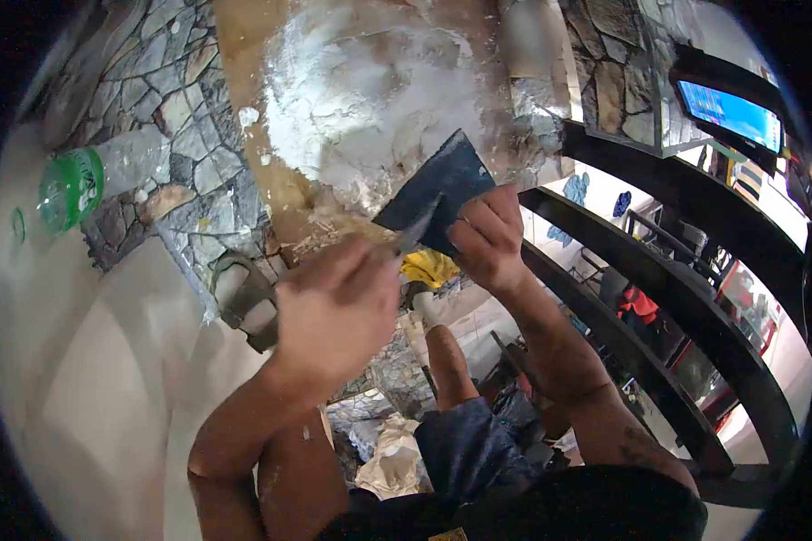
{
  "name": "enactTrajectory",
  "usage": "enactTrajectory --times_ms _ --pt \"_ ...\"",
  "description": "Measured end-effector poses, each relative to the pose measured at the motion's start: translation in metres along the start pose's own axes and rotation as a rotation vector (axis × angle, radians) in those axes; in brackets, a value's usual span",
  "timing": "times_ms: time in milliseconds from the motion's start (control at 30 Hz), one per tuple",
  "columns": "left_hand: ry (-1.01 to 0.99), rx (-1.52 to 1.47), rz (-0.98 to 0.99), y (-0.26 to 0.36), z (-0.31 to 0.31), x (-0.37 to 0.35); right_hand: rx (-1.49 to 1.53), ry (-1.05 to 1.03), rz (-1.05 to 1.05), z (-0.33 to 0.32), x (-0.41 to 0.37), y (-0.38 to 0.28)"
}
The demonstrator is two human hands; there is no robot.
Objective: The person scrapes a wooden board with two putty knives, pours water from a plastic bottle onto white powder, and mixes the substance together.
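My right hand (489,236) is closed on the lower right part of a dark blue-grey flat sheet (435,191), held tilted with one corner pointing up. In front of me my left hand (341,302), smeared by motion, is closed on a thin tool with a pale, narrow blade (419,231). That blade lies over the lower part of the sheet; whether it touches cannot be made out. Behind the sheet, a patch of white powdery paste (361,90) is spread thickly on a brown wooden board (244,54).
A clear bottle with a green label (70,189) lies at left on stone-patterned flooring (189,135). A sandal (244,302) and a yellow cloth (429,269) are below the board. Black slats (641,261) run along the right, near a lit screen (731,115).
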State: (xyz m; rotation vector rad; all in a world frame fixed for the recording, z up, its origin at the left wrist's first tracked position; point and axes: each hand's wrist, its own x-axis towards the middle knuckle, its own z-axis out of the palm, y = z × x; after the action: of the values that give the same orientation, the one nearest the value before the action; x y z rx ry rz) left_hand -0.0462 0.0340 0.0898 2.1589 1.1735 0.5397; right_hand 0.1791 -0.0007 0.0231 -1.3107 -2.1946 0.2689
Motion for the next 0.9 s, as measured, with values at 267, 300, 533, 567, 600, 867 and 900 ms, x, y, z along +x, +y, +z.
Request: enactTrajectory --times_ms 267,300,533,567,600,867,900 --pt "-0.050 0.096 0.025 -0.025 0.031 0.017 0.025 0.173 -0.007 0.001 0.020 -0.012" --pt "-0.062 0.124 0.001 -0.028 0.026 0.021 0.023 0.154 0.011 0.001 0.014 -0.008" --pt "-0.025 -0.069 0.062 0.006 0.015 0.020 -0.002 0.140 0.075 0.010 0.014 0.007" --pt "-0.041 -0.035 0.058 0.004 0.021 0.020 -0.005 0.116 0.072 0.008 0.017 0.006" --pt "-0.058 -0.003 0.056 0.001 0.028 0.021 -0.011 0.092 0.070 0.003 0.023 0.002" --pt "0.109 -0.009 0.106 -0.011 0.014 0.036 -0.009 0.108 -0.008 0.007 0.021 0.009" --pt "0.068 -0.004 0.091 -0.004 0.012 0.036 0.003 0.094 -0.024 0.009 0.023 0.009"
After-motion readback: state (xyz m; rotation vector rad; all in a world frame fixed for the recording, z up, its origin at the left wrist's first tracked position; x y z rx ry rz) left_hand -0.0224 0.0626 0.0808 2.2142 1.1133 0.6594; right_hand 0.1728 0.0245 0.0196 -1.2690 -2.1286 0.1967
